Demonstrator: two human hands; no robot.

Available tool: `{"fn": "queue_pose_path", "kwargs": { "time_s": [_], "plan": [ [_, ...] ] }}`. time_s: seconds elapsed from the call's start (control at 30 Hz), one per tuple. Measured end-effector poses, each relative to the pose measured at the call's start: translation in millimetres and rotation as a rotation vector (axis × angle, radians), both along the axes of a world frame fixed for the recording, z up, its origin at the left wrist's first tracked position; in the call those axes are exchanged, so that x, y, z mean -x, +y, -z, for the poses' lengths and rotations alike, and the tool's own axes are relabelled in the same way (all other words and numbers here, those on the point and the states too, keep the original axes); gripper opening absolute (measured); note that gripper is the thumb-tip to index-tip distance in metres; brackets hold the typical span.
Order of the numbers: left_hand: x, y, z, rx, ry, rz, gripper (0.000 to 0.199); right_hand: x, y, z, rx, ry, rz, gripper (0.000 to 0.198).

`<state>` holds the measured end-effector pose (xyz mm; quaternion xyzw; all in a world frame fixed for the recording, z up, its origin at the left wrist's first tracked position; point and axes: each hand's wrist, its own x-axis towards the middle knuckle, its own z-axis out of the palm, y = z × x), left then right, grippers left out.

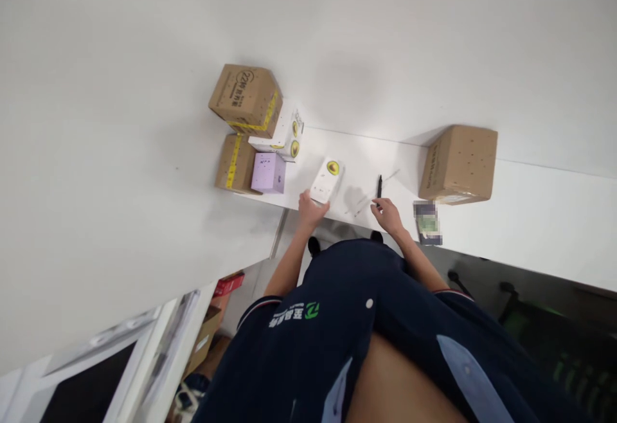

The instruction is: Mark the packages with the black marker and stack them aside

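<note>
My left hand [312, 211] grips the near end of a small white box [324, 182] with an avocado picture, its fingers and thumb on either side. The box lies on the white table [359, 146], slightly angled. To the right, my right hand [388, 216] is closed at the lower end of a slim black pen [380, 186], which points away from me. Its fingertips partly cover that end. Thin, pale, see-through strips [364, 203] lie on the table between both hands.
Left, a cardboard box [248, 101] sits stacked above a white avocado-print box [294, 137], beside another carton [234, 162] and a lilac box [268, 172]. At right stand a large carton [460, 166] and a blurred-out flat item [428, 222] near the table's front edge.
</note>
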<state>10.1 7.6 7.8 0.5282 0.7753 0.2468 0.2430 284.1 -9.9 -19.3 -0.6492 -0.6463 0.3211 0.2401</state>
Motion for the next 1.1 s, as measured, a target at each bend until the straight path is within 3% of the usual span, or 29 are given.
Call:
{"fn": "queue_pose_path", "kwargs": {
  "time_s": [0.13, 0.27, 0.37, 0.5, 0.73, 0.83, 0.97, 1.03, 1.1],
  "plan": [
    [-26.9, -56.2, 11.1, -0.06, -0.07, 0.129, 0.073, 18.9, 22.2, -3.8, 0.03, 0.106, 0.104, 0.062],
    [-42.3, -75.3, 19.5, -0.124, -0.21, 0.18, 0.077, 39.2, 41.4, -5.1, 0.002, 0.132, 0.058, 0.073],
    [-46.0, -76.3, 21.0, -0.094, -0.352, 0.154, 0.077, 45.7, 51.6, -2.1, 0.029, 0.133, 0.065, 0.073],
    [-51.3, -75.4, 22.8, -0.067, -0.441, 0.09, 0.06, 46.0, 57.0, 3.3, 0.065, 0.209, 0.192, 0.075],
    [-57.5, -71.5, 32.9, 0.003, -0.63, -0.055, 0.047, 49.1, 30.7, 0.7, 0.22, 0.454, 0.28, 0.072],
    [-56.6, -66.7, 32.4, 0.079, -0.748, -0.096, 0.05, 45.5, 28.2, -4.4, 0.284, 0.496, 0.252, 0.076],
    [-56.4, -62.7, 26.4, 0.13, -0.859, -0.098, 0.056, 32.2, 51.7, -14.5, 0.386, 0.456, 0.128, 0.086],
    [-57.6, -62.7, 23.4, 0.123, -0.878, -0.088, 0.054, 28.5, 63.9, -21.5, 0.409, 0.448, 0.06, 0.081],
    [-60.5, -62.4, 22.0, 0.088, -0.877, -0.075, 0.051, 30.6, 67.9, -29.9, 0.325, 0.429, -0.01, 0.069]
  ]
}}
